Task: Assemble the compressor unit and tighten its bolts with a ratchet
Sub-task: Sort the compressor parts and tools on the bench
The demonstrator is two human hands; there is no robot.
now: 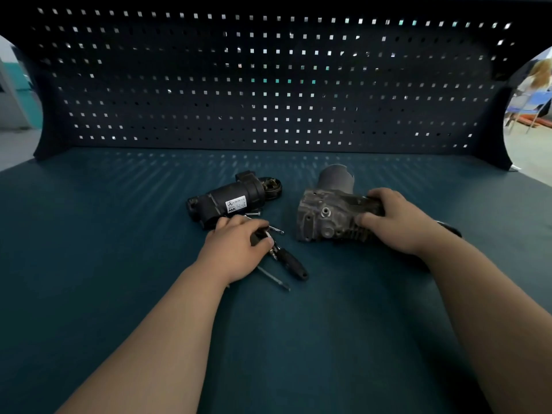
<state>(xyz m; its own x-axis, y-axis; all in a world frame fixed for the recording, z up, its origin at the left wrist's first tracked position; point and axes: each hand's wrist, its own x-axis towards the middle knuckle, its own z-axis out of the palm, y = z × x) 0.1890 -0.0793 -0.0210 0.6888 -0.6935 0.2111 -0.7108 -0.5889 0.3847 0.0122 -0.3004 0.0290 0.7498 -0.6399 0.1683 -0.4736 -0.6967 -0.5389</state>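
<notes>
Compressor housing (328, 213) and motor (227, 201), one each; one ratchet (291, 261), perhaps three bolts (273, 277)

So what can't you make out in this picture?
Head view:
ratchet: its head is hidden under the left hand; only the handle shows.
bolts: partly under that hand, uncountable.
label on the black motor: print too small.
grey housing: one end covered by the right hand.

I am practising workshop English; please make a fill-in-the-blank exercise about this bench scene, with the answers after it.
1. The right hand grips the housing, which is ___ in colour.
2. The white label on the black motor reads ___.
3. The back panel is full of small square ___.
4. The left hand holds the ratchet, whose handle is ___.
Answers: grey; AMK; holes; black.
</notes>
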